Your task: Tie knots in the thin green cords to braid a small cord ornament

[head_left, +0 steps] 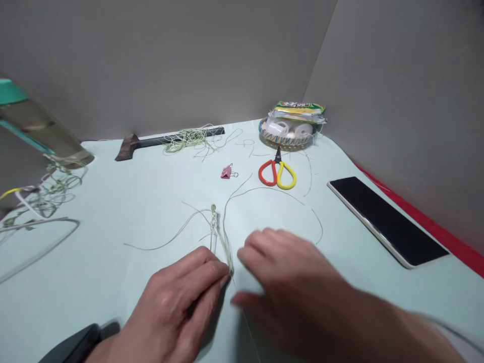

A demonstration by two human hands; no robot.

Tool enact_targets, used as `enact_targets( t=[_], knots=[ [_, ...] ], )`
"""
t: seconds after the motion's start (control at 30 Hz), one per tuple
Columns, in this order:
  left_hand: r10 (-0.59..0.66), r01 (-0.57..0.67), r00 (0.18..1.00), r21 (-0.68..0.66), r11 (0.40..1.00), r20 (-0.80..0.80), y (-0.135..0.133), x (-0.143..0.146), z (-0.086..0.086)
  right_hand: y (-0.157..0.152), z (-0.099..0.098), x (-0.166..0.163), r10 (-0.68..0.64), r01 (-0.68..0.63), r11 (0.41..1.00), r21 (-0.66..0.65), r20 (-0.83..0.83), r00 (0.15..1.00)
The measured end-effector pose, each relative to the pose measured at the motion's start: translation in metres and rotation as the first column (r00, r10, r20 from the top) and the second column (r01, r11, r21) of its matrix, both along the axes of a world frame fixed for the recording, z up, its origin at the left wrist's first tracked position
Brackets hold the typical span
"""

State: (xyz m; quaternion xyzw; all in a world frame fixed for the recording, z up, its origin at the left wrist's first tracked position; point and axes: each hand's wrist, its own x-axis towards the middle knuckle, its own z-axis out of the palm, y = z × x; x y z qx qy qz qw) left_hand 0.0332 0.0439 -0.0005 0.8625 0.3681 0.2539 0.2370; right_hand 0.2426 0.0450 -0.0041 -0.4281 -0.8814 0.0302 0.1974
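My left hand [181, 297] pinches a bundle of thin green cords [227, 249] between thumb and forefinger, low in the middle of the view. Those cords run up to a small knotted braid [214, 222] in white and green, which lies upright on the table. Loose cord ends [162, 247] spread from it to the left and right. My right hand [287, 277], a little blurred, hovers just right of the bundle. Its thumb stands apart from its fingers, and I see nothing between them. One pale thread [247, 322] trails down between the hands.
Behind the braid lie a pink binder clip [226, 172] and red-and-yellow scissors [278, 173]. Farther back are a hammer [151, 142] with tangled cord on it and a basket [287, 141] of rolls. A phone [385, 219] lies right; a bottle [38, 123] and cords stand left.
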Motion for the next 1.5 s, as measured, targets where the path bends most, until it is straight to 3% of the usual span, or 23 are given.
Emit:
enact_targets(
  t=[0.07, 0.13, 0.3, 0.4, 0.53, 0.6, 0.67, 0.73, 0.8, 0.87, 0.9, 0.97, 1.0, 1.07, 1.13, 1.17, 1.23, 1.27, 1.33, 1.4, 1.5],
  knots=[
    [0.007, -0.007, 1.0, 0.009, 1.0, 0.019, -0.001, 0.0, 0.0, -0.015, -0.009, -0.011, -0.011, 0.013, 0.984, 0.179, -0.012, 1.0],
    [0.007, -0.008, 0.999, 0.032, 0.999, 0.035, -0.001, 0.0, 0.0, -0.021, -0.017, -0.019, 0.013, -0.004, 0.97, 0.241, -0.036, 0.999],
    [0.01, -0.012, 0.999, 0.044, 0.999, 0.043, -0.003, -0.001, 0.002, -0.021, -0.024, -0.025, -0.009, 0.027, 0.977, 0.214, -0.081, 0.997],
    [0.014, -0.015, 0.999, 0.03, 0.999, 0.034, -0.002, 0.0, 0.003, -0.02, -0.029, -0.027, 0.019, -0.001, 0.991, 0.134, -0.134, 0.991],
    [-0.009, 0.008, 1.0, -0.018, 1.0, -0.009, 0.001, -0.001, 0.001, -0.022, -0.035, -0.026, 0.122, -0.135, 0.99, -0.036, -0.242, 0.963],
    [-0.03, 0.03, 1.0, -0.036, 0.999, -0.008, 0.002, -0.001, 0.0, -0.021, -0.028, -0.021, 0.151, -0.207, 0.966, -0.153, -0.311, 0.938],
    [-0.04, 0.04, 0.999, -0.037, 0.999, 0.002, 0.003, -0.001, 0.0, -0.016, -0.014, -0.015, 0.085, -0.214, 0.926, -0.31, -0.382, 0.92],
    [-0.031, 0.031, 1.0, -0.019, 0.999, 0.002, 0.002, -0.001, 0.0, -0.007, 0.001, -0.009, -0.062, -0.327, 0.768, -0.55, -0.573, 0.817],
    [-0.027, 0.026, 0.999, -0.022, 0.999, -0.017, 0.002, -0.001, 0.0, 0.006, 0.012, -0.005, -0.362, -0.43, 0.506, -0.748, -0.637, 0.681],
    [-0.049, 0.047, 0.998, -0.053, 0.997, -0.04, 0.001, -0.001, -0.001, 0.019, 0.018, -0.004, -0.532, -0.524, 0.337, -0.782, -0.617, 0.579],
    [-0.059, 0.056, 0.997, -0.067, 0.996, -0.044, 0.001, -0.001, -0.002, 0.025, 0.019, -0.004, -0.57, -0.555, 0.303, -0.775, -0.614, 0.546],
    [-0.051, 0.048, 0.998, -0.088, 0.995, -0.029, 0.0, -0.003, -0.005, 0.036, 0.021, -0.005, -0.587, -0.589, 0.342, -0.732, -0.656, 0.475],
    [-0.028, 0.027, 1.0, -0.107, 0.994, -0.014, 0.0, -0.004, -0.007, 0.041, 0.021, -0.005, -0.565, -0.578, 0.417, -0.702, -0.698, 0.44],
    [0.016, -0.014, 1.0, -0.162, 0.987, 0.013, 0.0, -0.005, -0.009, 0.047, 0.02, -0.002, -0.448, -0.47, 0.631, -0.617, -0.785, 0.427],
    [0.043, -0.036, 0.999, -0.217, 0.975, 0.024, 0.002, -0.005, -0.009, 0.046, 0.016, 0.002, -0.301, -0.302, 0.814, -0.497, -0.805, 0.512],
    [0.051, -0.043, 0.998, -0.235, 0.971, 0.027, 0.003, -0.005, -0.008, 0.043, 0.012, 0.003, -0.262, -0.255, 0.852, -0.458, -0.793, 0.55],
    [0.058, -0.049, 0.998, -0.262, 0.964, 0.029, 0.005, -0.004, -0.005, 0.035, 0.003, 0.005, -0.124, -0.255, 0.894, -0.368, -0.751, 0.648],
    [0.059, -0.047, 0.998, -0.279, 0.959, 0.035, 0.006, -0.003, -0.003, 0.03, -0.002, 0.005, 0.009, -0.285, 0.914, -0.288, -0.691, 0.723],
    [0.057, -0.031, 0.996, -0.327, 0.944, 0.068, 0.007, -0.001, 0.002, 0.024, -0.011, 0.001, 0.263, -0.338, 0.938, -0.083, -0.467, 0.844],
    [0.066, -0.019, 0.992, -0.383, 0.924, 0.111, 0.008, 0.0, 0.005, 0.022, -0.018, -0.004, 0.372, -0.361, 0.928, 0.095, -0.297, 0.879],
    [0.083, -0.027, 0.989, -0.405, 0.914, 0.124, 0.007, 0.0, 0.005, 0.027, -0.023, -0.01, 0.419, -0.363, 0.903, 0.229, -0.295, 0.859]
  ],
)
